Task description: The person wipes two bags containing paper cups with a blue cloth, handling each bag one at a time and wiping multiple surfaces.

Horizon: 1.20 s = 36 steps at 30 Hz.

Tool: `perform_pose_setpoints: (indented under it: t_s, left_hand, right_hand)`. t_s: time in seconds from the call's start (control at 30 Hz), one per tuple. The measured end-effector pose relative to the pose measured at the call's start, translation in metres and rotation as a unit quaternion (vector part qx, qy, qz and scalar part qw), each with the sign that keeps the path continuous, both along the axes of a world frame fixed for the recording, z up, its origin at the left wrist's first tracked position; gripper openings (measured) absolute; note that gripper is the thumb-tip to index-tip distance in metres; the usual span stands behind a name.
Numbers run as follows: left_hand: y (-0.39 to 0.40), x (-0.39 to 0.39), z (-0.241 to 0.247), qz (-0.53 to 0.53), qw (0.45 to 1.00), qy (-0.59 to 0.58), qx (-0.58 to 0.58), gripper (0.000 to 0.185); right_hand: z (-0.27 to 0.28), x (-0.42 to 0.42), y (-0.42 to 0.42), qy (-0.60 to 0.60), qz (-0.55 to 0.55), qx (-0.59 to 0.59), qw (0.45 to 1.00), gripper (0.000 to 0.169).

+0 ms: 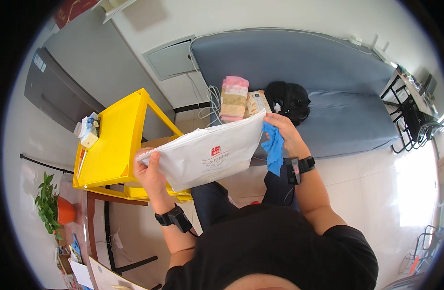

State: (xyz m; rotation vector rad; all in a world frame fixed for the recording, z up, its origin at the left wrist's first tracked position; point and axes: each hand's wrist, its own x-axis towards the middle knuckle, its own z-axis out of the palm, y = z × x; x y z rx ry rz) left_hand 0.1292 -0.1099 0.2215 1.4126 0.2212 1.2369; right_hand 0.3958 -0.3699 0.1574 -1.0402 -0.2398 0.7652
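Note:
Stretched between my two hands is a white plastic packet of paper cups (211, 156), printed with red and grey writing. My left hand (151, 170) pinches one upper corner, thumb on the near face. At the opposite upper corner, my right hand (281, 128) grips the packet and also a crumpled blue cloth (273, 148), which hangs down beside the packet. What is inside the packet cannot be seen. Both my wrists carry black strapped devices.
To the left stands a yellow trolley (116, 139) with a tissue pack (90, 130) on top, beside a grey refrigerator (95, 58). Ahead, a blue-grey sofa (348, 116) holds a folded pink-and-tan towel (234, 98), a patterned tissue box (257, 100) and a black bag (289, 101). White cables (214, 99) hang by the sofa.

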Motion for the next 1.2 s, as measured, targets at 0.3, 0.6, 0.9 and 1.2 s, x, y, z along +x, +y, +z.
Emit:
perform_pose_setpoints:
  t_s: [0.3, 0.6, 0.9, 1.2]
  left_hand:
    - [0.020, -0.005, -0.027, 0.058, 0.993, -0.014, -0.102, 0.019]
    - [0.038, -0.009, -0.075, -0.046, 0.992, 0.013, -0.118, 0.016]
    - [0.019, 0.004, -0.063, 0.079, 0.980, 0.171, 0.061, 0.020]
    - [-0.060, 0.071, 0.014, -0.107, 0.927, 0.191, 0.305, 0.024]
  right_hand:
    - [0.040, -0.026, -0.001, -0.076, -0.051, 0.071, 0.993, 0.015]
    - [0.084, -0.053, -0.002, -0.240, -0.155, 0.050, 0.957, 0.014]
    - [0.090, -0.061, 0.000, -0.326, -0.181, -0.002, 0.928, 0.014]
    - [0.079, -0.077, 0.018, -0.474, -0.179, -0.075, 0.859, 0.012]
